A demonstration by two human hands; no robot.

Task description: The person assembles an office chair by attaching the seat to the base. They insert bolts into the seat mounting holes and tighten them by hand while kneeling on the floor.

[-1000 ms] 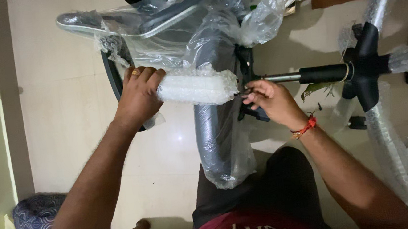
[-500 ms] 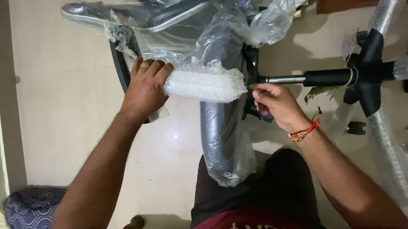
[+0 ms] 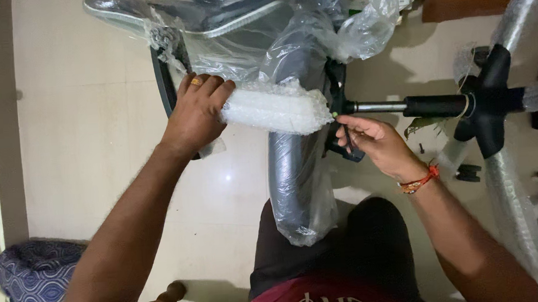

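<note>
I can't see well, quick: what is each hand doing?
Left hand: closed around the bubble-wrapped part.
Right hand: fingers curled at the black bracket; grip cannot be told.

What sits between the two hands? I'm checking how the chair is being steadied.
In the head view, a bubble-wrapped armrest spans from the left hand towards the right hand.

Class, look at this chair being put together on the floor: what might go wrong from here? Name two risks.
1. The right hand works beside the seat mechanism where the gas cylinder enters; fingers might get pinched.
2. The left hand grips a bubble-wrapped part; the wrap may slip.
</note>
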